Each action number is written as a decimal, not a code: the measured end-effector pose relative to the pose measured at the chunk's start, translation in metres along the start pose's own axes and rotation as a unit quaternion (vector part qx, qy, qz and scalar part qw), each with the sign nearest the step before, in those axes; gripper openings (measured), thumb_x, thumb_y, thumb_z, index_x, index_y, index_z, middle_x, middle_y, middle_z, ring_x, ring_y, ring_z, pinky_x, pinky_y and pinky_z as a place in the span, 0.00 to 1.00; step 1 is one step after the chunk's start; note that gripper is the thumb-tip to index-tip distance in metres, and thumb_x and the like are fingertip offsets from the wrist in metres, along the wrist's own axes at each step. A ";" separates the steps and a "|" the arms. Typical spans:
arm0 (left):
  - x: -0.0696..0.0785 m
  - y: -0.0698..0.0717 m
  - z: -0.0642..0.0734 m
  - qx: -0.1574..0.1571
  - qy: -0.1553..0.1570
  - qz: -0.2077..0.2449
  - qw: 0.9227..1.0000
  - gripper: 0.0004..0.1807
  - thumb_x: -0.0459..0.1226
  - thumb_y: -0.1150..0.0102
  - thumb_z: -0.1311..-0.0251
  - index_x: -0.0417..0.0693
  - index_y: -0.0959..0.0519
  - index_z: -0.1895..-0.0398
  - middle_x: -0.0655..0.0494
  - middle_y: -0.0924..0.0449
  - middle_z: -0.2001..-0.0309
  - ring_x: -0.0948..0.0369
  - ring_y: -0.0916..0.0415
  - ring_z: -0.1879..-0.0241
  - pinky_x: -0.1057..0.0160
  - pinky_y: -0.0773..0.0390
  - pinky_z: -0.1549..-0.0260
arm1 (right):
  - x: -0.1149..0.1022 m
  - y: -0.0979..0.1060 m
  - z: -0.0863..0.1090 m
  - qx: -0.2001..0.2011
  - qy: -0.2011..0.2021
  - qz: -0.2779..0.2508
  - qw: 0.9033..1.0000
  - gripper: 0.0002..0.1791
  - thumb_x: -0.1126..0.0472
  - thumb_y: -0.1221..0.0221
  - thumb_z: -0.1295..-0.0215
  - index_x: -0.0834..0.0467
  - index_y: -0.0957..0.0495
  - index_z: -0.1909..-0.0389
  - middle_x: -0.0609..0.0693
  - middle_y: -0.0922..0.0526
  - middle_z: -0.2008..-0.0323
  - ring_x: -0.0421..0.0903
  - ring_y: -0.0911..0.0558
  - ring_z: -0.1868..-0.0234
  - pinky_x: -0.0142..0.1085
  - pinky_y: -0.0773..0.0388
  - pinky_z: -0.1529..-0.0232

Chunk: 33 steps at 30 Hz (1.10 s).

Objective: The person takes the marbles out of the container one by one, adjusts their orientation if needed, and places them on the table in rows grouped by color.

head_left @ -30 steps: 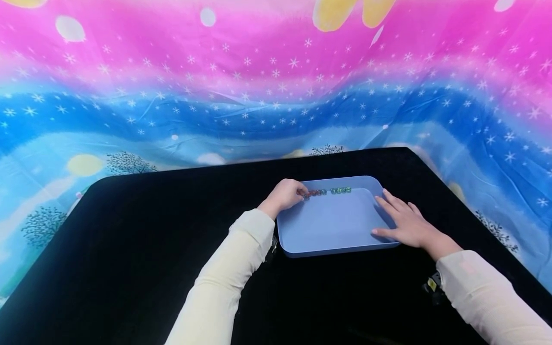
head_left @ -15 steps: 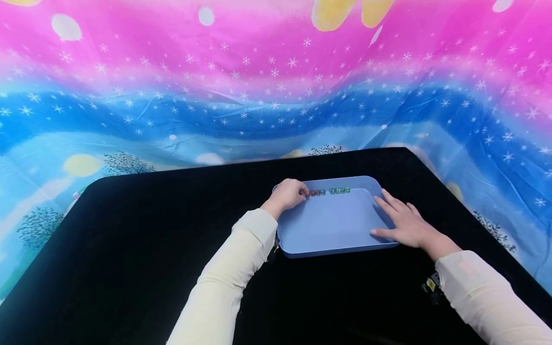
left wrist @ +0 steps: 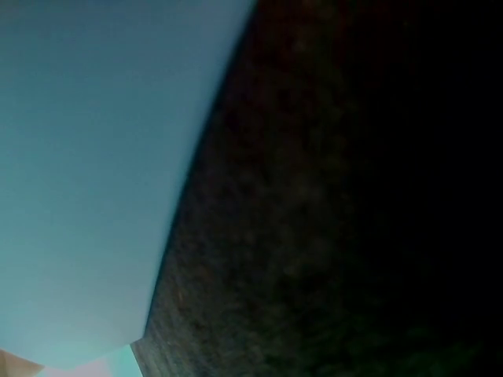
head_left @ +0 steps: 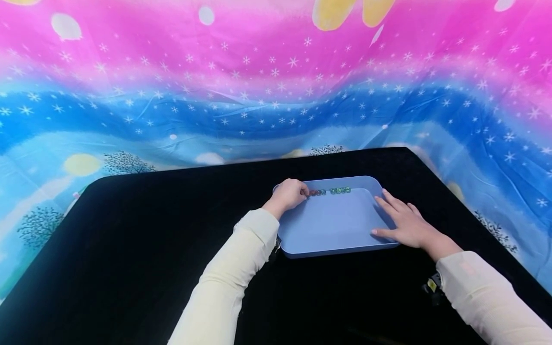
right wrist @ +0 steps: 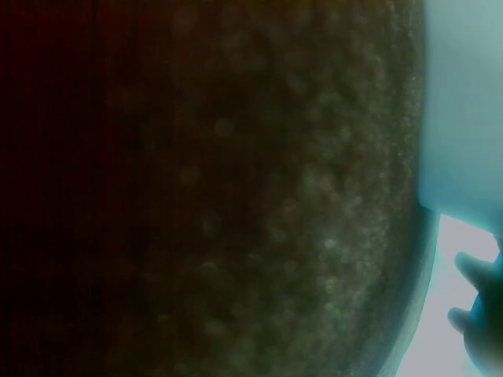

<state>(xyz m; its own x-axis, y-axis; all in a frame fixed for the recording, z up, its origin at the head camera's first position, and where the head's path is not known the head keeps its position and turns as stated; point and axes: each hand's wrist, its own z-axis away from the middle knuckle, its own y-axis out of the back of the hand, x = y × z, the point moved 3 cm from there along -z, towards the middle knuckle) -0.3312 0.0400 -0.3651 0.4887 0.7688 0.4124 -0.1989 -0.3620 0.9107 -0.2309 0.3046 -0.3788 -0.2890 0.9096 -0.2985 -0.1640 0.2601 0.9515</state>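
Observation:
A blue-grey tray stands on the black table, and its outer wall fills the left part of the left wrist view. Along its back wall runs a row of small glassy marbles: reddish and dark ones at left, green ones at right, with a small gap between. My left hand reaches over the tray's back left corner, fingers curled, thumb and fingertips pinching at the row's left end, where the end marble is hidden. My right hand rests spread on the tray's right rim, holding nothing.
The black-covered table extends left of the tray and in front of it. Behind hangs a pink and blue cloth with snowflakes and trees. Dark wrist cameras sit under both cuffs.
My left hand has edged slightly right along the row, covering the end marble that showed beneath its fingertips earlier. The right hand and the tray stay in place.

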 end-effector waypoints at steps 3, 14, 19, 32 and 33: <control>-0.001 0.000 0.000 0.002 -0.001 -0.004 1.000 0.10 0.33 0.50 0.44 0.50 0.19 0.64 0.58 0.22 0.61 0.63 0.28 0.61 0.69 0.28 0.66 | 0.000 0.000 0.000 -0.003 -0.002 -0.002 1.000 0.50 0.35 0.49 0.49 0.60 0.56 0.34 0.59 0.67 0.35 0.64 0.56 0.38 0.63 0.65 0.48; -0.003 -0.002 -0.001 0.014 0.015 -0.021 1.000 0.08 0.37 0.46 0.45 0.52 0.19 0.64 0.59 0.23 0.61 0.64 0.28 0.64 0.68 0.28 0.67 | 0.000 0.000 0.000 -0.006 -0.002 -0.006 1.000 0.50 0.35 0.49 0.49 0.60 0.57 0.34 0.59 0.67 0.35 0.63 0.57 0.38 0.62 0.65 0.48; -0.003 -0.004 -0.002 0.017 0.021 -0.046 0.999 0.07 0.39 0.45 0.45 0.53 0.19 0.65 0.60 0.23 0.61 0.65 0.28 0.65 0.68 0.28 0.68 | -0.001 0.001 0.000 -0.008 -0.005 -0.003 1.000 0.50 0.35 0.49 0.49 0.60 0.57 0.35 0.60 0.67 0.35 0.63 0.57 0.38 0.63 0.65 0.48; -0.002 -0.004 0.000 0.018 0.018 -0.080 0.996 0.07 0.41 0.43 0.47 0.54 0.20 0.65 0.61 0.23 0.62 0.65 0.29 0.68 0.67 0.27 0.70 | -0.001 0.001 -0.001 -0.002 -0.003 -0.002 1.000 0.49 0.36 0.49 0.49 0.61 0.56 0.35 0.59 0.67 0.35 0.63 0.57 0.38 0.62 0.64 0.48; -0.002 -0.004 0.000 0.018 0.018 -0.081 0.996 0.07 0.40 0.44 0.47 0.54 0.20 0.65 0.61 0.23 0.62 0.65 0.29 0.68 0.67 0.27 0.70 | -0.002 0.001 -0.001 -0.004 -0.005 -0.001 1.000 0.50 0.35 0.49 0.49 0.60 0.57 0.35 0.59 0.67 0.35 0.63 0.57 0.38 0.62 0.64 0.48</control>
<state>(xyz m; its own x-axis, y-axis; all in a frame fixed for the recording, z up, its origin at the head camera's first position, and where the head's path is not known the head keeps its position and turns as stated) -0.3314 0.0404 -0.3699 0.4817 0.8363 0.2618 -0.0888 -0.2506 0.9640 -0.2315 0.3030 -0.3779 -0.2796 0.9120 -0.3002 -0.1729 0.2597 0.9501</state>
